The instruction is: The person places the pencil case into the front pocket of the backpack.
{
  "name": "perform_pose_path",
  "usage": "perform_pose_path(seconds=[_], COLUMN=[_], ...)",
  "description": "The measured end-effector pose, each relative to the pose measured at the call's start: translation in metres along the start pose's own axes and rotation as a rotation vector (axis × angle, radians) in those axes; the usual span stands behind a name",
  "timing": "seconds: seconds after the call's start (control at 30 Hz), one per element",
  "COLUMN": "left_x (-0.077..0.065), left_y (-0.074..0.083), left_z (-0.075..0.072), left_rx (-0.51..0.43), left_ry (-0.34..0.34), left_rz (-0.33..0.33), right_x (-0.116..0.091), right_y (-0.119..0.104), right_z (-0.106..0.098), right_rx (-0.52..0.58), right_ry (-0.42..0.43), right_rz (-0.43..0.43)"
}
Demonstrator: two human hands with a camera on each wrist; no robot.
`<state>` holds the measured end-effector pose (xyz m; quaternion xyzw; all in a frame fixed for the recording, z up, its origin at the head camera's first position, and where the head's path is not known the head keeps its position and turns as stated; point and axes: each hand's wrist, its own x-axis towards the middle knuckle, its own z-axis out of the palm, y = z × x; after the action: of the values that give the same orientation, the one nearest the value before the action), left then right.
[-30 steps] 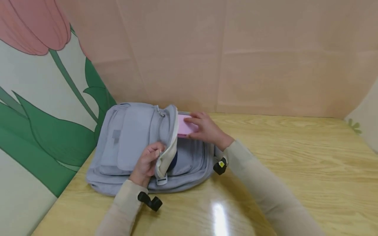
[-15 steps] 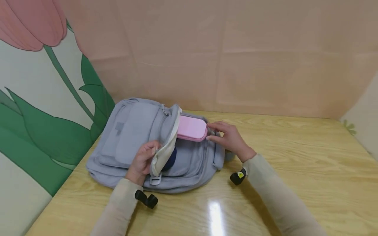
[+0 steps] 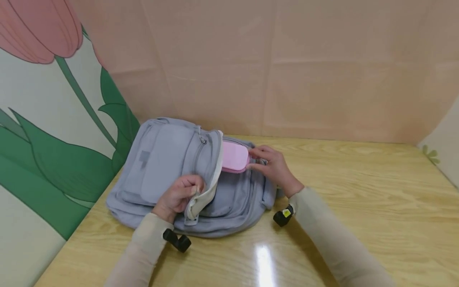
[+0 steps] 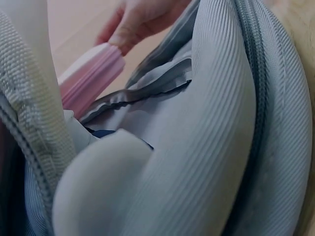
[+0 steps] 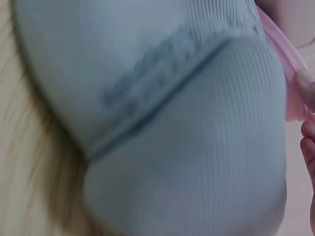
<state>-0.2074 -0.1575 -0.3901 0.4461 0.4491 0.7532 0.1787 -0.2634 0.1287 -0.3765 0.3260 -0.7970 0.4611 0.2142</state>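
A grey-blue backpack (image 3: 163, 159) lies on the table with its opening held up at the right. My left hand (image 3: 181, 195) grips the pale edge (image 3: 206, 195) of the raised flap. A pink zippered pencil case (image 3: 234, 156) sticks partly out from under this flap; its left end is hidden inside. My right hand (image 3: 272, 163) pinches the case's outer end between thumb and fingers. In the left wrist view the case (image 4: 93, 78) slants over the open zipper, and the right hand (image 4: 142, 22) is at its end. Backpack fabric (image 5: 187, 137) fills most of the right wrist view.
The wooden table (image 3: 358, 199) extends right and in front of the backpack. A peach-coloured backdrop (image 3: 269, 79) rises along the table's far edge. On the left stands a panel with a painted tulip (image 3: 82, 99).
My right hand has moved from the top of the pencil case to its outer right end. Over the last half second less of the case shows beyond the flap. My left hand keeps its grip.
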Motion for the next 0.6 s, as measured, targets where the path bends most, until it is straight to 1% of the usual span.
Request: perform_pose_path(seconds=[0.13,0.2,0.43,0.6], left_x=[0.0,0.0,-0.002,-0.003], left_y=[-0.001,-0.001,0.0,0.001], left_z=[0.0,0.0,-0.002,-0.004], left_rx=[-0.019,-0.027,-0.059,-0.079], left_ry=[-0.018,-0.023,-0.059,-0.068], left_rz=[-0.02,-0.024,-0.038,-0.07], right_x=[0.006,0.009,0.018,0.023], right_y=[-0.003,-0.005,-0.013,-0.018], right_z=[0.008,0.012,0.028,0.037], right_rx=[0.0,-0.008,0.029,0.016], right_ry=[-0.008,-0.021,-0.028,-0.031], right_rz=[-0.013,0.001,0.02,0.059])
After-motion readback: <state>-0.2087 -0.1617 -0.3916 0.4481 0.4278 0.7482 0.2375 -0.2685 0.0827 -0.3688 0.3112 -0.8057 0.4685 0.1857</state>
